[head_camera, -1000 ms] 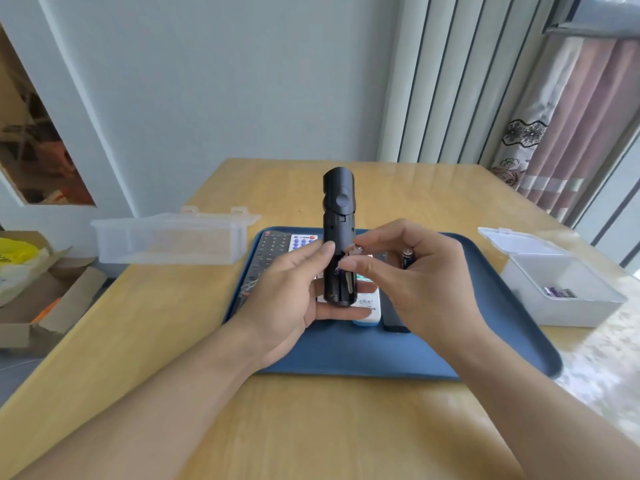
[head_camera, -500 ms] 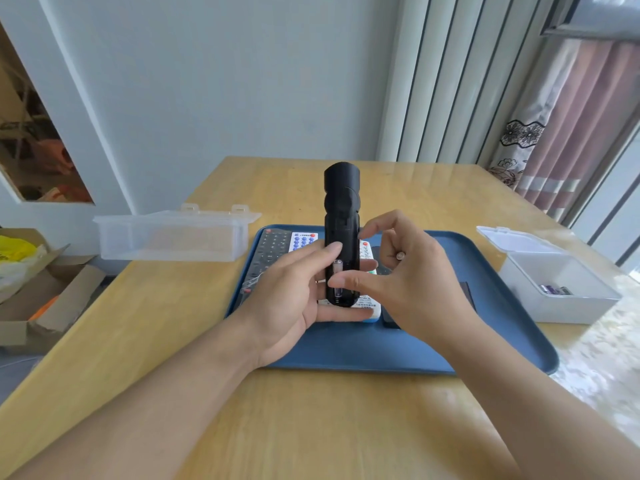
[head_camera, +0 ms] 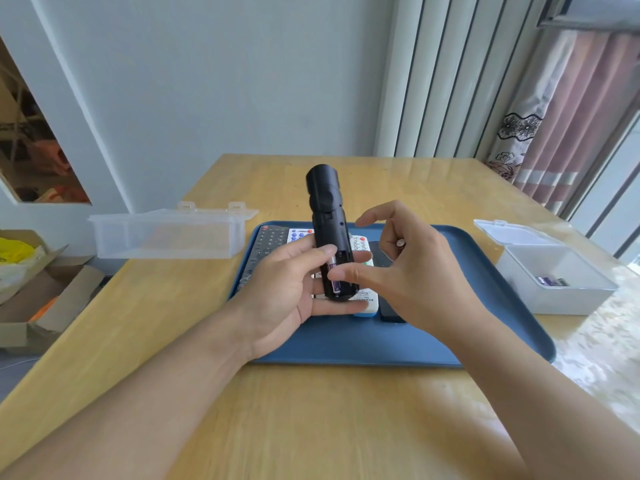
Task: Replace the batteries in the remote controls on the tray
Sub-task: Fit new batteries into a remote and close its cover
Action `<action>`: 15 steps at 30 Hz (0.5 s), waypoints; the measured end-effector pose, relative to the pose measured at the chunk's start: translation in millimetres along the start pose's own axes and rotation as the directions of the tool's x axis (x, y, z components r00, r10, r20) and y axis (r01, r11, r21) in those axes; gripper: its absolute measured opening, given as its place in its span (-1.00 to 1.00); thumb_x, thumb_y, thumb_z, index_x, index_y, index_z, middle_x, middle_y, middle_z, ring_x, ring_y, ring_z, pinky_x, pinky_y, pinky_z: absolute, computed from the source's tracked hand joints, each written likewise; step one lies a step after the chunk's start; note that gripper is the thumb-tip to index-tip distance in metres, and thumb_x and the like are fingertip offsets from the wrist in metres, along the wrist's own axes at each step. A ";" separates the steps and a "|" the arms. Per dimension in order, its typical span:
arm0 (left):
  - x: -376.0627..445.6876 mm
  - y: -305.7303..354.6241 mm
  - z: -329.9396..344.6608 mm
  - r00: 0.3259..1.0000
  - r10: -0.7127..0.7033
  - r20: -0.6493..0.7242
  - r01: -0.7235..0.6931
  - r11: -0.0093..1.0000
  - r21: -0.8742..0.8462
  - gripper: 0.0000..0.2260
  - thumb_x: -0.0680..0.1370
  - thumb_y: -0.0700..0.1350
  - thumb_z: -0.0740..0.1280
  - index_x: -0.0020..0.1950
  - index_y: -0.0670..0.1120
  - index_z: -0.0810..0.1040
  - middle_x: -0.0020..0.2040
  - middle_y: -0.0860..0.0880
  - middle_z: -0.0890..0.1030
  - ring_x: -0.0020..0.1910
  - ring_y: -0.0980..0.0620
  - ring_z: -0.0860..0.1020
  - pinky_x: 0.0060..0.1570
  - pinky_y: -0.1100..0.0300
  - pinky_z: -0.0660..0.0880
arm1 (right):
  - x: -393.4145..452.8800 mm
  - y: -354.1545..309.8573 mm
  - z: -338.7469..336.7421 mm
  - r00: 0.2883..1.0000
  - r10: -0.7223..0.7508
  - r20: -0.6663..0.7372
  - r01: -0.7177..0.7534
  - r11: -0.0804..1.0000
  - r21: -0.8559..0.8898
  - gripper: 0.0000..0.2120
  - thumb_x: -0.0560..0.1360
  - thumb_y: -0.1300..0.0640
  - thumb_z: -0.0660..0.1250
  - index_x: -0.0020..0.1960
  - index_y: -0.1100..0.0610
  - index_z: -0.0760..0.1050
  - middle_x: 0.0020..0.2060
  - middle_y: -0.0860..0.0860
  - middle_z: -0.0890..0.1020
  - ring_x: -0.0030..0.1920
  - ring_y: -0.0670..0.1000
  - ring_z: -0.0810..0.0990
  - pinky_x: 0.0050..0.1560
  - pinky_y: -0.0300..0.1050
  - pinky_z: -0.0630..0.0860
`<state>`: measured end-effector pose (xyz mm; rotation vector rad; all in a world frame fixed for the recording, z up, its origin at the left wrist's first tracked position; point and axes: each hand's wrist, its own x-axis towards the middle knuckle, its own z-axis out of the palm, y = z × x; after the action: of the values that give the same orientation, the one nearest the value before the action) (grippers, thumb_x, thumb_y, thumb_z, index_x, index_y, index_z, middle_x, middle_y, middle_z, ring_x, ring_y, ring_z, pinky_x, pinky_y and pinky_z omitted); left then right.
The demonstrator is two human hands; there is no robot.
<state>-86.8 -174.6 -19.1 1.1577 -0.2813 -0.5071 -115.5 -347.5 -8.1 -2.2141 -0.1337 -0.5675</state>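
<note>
My left hand (head_camera: 284, 296) grips a black remote (head_camera: 327, 216) upright over the blue tray (head_camera: 485, 306), its open battery compartment facing me. A purple battery (head_camera: 333, 271) lies in the compartment, and the thumb of my right hand (head_camera: 415, 282) presses on it. The curled fingers of that hand hold a second battery (head_camera: 400, 242), of which only the metal end shows. On the tray behind lie a black keypad remote (head_camera: 266, 244), a white remote (head_camera: 362, 296) and a dark flat piece (head_camera: 389, 311).
A clear lidded box (head_camera: 166, 233) stands on the wooden table left of the tray. At the right, an open white box (head_camera: 554, 271) holds a few batteries (head_camera: 550, 281). Cardboard boxes (head_camera: 31, 289) sit on the floor at far left.
The battery has gone from my right fingertips down into the remote's compartment, with my thumb now on it. My right index finger has lifted away and the remote's top has tilted slightly left.
</note>
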 end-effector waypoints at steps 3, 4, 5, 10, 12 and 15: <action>1.4 1.4 -0.7 0.999 0.035 -0.014 -0.036 0.998 -0.055 -0.72 0.71 -0.20 0.13 0.36 -0.26 0.48 0.21 -0.24 0.66 0.10 -0.23 0.68 0.09 -0.26 0.61 | 4.6 3.7 -6.0 0.982 0.166 0.093 -0.182 0.960 0.212 -0.65 0.35 -0.14 0.57 0.02 -0.08 0.51 -0.40 -0.13 0.33 -0.41 -0.14 0.30 -0.39 -0.32 0.26; 1.4 1.6 -1.1 0.998 0.053 -0.030 -0.055 0.997 -0.059 -0.73 0.71 -0.20 0.12 0.35 -0.26 0.47 0.21 -0.23 0.67 0.11 -0.25 0.68 0.09 -0.25 0.62 | 5.9 6.2 -8.4 0.956 0.242 0.165 -0.276 0.933 0.233 -0.70 0.41 -0.09 0.54 0.05 -0.06 0.51 -0.35 -0.09 0.38 -0.39 -0.12 0.33 -0.38 -0.32 0.29; 1.7 1.6 -1.4 0.996 0.071 -0.050 -0.073 0.996 -0.058 -0.74 0.72 -0.20 0.12 0.34 -0.26 0.47 0.20 -0.23 0.67 0.12 -0.26 0.68 0.08 -0.23 0.63 | 7.0 8.3 -10.7 0.919 0.313 0.240 -0.366 0.903 0.225 -0.75 0.47 -0.02 0.51 0.08 -0.05 0.52 -0.29 -0.06 0.43 -0.35 -0.10 0.36 -0.33 -0.30 0.32; 4.2 0.0 -4.5 0.980 0.148 -0.130 -0.136 0.986 0.095 -0.76 0.73 -0.16 0.12 0.33 -0.17 0.48 0.20 -0.11 0.69 0.10 -0.18 0.70 0.03 -0.11 0.66 | 7.6 13.2 -17.2 0.830 0.364 0.422 -0.511 0.800 0.315 -0.64 0.57 0.39 0.22 0.18 0.03 0.59 -0.14 -0.03 0.57 -0.24 -0.05 0.40 -0.23 -0.21 0.33; 6.0 -0.1 -6.3 0.969 0.188 -0.161 -0.171 0.978 0.115 -0.78 0.73 -0.17 0.13 0.31 -0.17 0.48 0.19 -0.08 0.70 0.11 -0.17 0.70 0.01 -0.03 0.67 | 8.3 13.0 -18.2 0.860 0.348 0.372 -0.473 0.817 0.330 -0.54 0.58 0.45 0.15 0.25 0.02 0.57 -0.03 -0.05 0.68 -0.19 -0.08 0.48 -0.19 -0.24 0.38; 8.7 0.8 -9.4 0.947 0.227 -0.227 -0.217 0.974 0.071 -0.80 0.71 -0.23 0.15 0.29 -0.21 0.47 0.18 -0.11 0.70 0.13 -0.15 0.69 0.04 0.05 0.66 | 9.8 14.0 -13.6 0.938 0.282 0.202 -0.330 0.902 0.276 -0.59 0.63 0.38 0.18 0.35 0.02 0.51 0.03 -0.13 0.72 -0.21 -0.14 0.59 -0.17 -0.19 0.49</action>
<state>-74.9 -171.4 -22.4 1.2001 -0.2164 -0.1639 -107.6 -367.7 -6.1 -1.9208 0.0456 -0.1807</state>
